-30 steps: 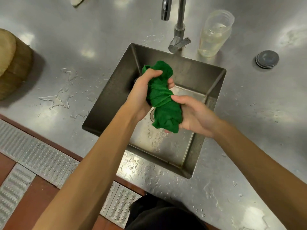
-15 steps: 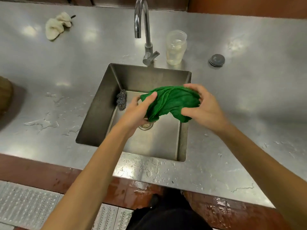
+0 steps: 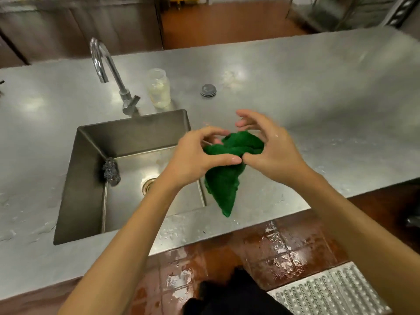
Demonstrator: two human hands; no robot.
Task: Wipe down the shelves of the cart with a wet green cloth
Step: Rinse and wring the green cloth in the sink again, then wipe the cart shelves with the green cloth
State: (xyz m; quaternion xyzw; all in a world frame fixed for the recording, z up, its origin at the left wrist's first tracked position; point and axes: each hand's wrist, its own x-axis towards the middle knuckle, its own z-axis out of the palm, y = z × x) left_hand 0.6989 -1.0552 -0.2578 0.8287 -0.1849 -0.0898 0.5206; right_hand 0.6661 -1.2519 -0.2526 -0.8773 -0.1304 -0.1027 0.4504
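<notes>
A wet green cloth (image 3: 223, 178) hangs bunched between both hands, above the right rim of the steel sink (image 3: 91, 160). My left hand (image 3: 193, 155) pinches its upper edge with thumb and fingers. My right hand (image 3: 270, 151) grips the cloth from the right, thumb pressed against the left thumb, its fingers spread above. One corner of the cloth dangles down over the counter edge. No cart is in view.
A curved tap (image 3: 106, 73) stands behind the sink, with a clear plastic jar (image 3: 159, 89) and a grey round cap (image 3: 208, 90) to its right. A dark scouring pad (image 3: 111, 171) lies in the sink. The steel counter (image 3: 318, 105) is wet, as are the brown floor tiles (image 3: 261, 246).
The twisted cloth has been loosened and lifted from over the sink basin to its right rim. My view has pulled back and swung right, showing more counter and floor.
</notes>
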